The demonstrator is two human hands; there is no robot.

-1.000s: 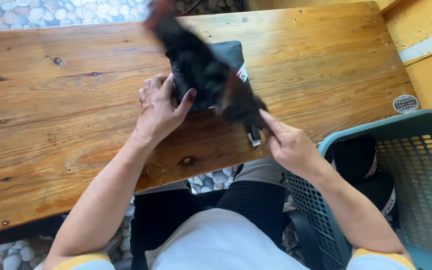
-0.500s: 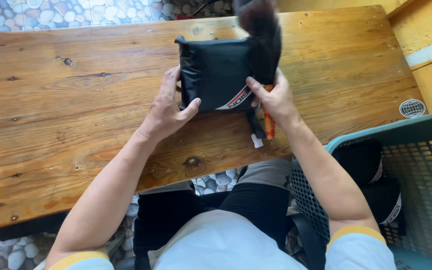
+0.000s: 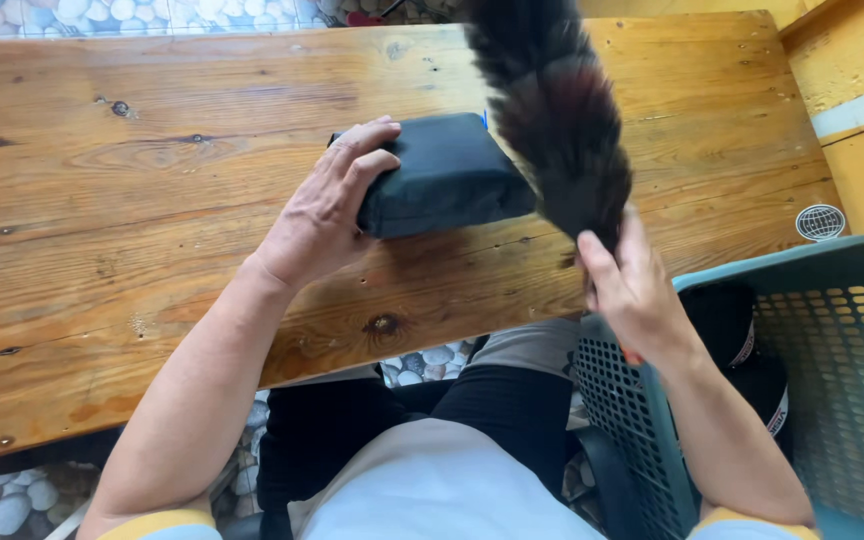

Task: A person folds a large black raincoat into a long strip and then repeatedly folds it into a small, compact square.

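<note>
A folded black garment (image 3: 447,175) lies on the wooden table (image 3: 152,200). My left hand (image 3: 330,205) rests flat on its left end and presses it down. My right hand (image 3: 632,290) hovers over the table's front edge and grips the lower end of a dark, blurred piece of black cloth (image 3: 552,110), which stretches up and away over the table toward its far edge. That cloth hangs just right of the folded garment.
A teal plastic laundry basket (image 3: 852,270) stands at my right, with more black garments (image 3: 742,330) inside. A pebble-patterned floor shows beyond the table and under it. A yellow wall and a round floor drain (image 3: 820,222) are at the far right.
My right hand has left the folded garment and swung right and toward me, holding a loose black cloth. The folded garment now lies flatter, with my left hand on top of it.
</note>
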